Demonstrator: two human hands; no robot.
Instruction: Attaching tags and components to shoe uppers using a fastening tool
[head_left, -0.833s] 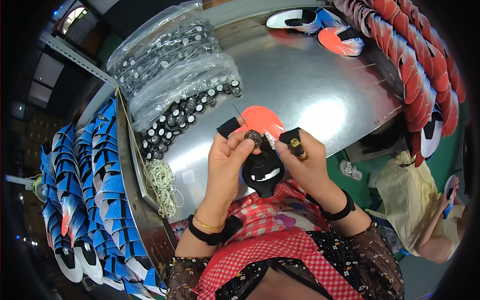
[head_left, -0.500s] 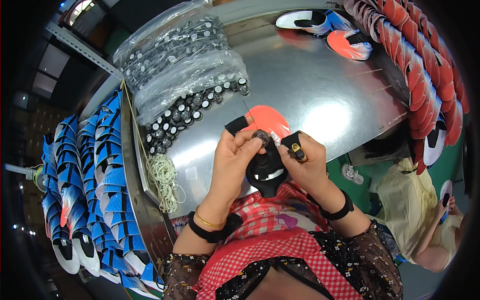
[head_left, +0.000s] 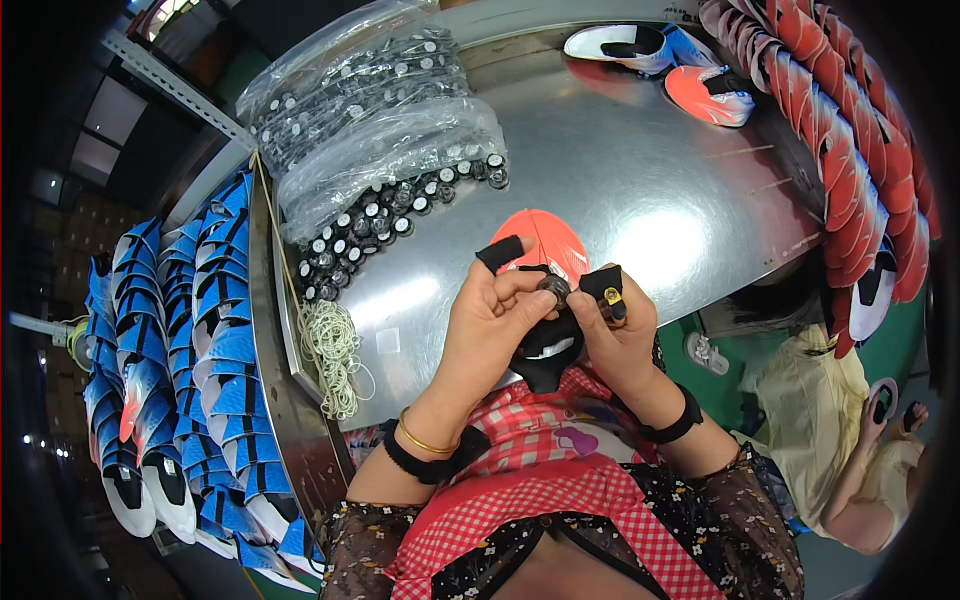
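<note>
Held up over the near edge of the shiny metal table (head_left: 640,190), between both hands: a black and orange shoe upper (head_left: 548,300), soft and curved, its orange toe part pointing toward the table's middle. Left hand (head_left: 490,325) curled around the upper's left side, fingers pinching a small round dark dial (head_left: 553,288) against the top of the upper. Right hand (head_left: 620,335) clenched on the upper's right side, a black finger guard over the fingertip, gripping a small brass-tipped tool (head_left: 610,300) just beside the dial. Toward the far left corner, clear plastic bags of round black dials (head_left: 380,150), glossy and crinkled. Near the left edge, a loose bundle of pale cord (head_left: 335,355).
</note>
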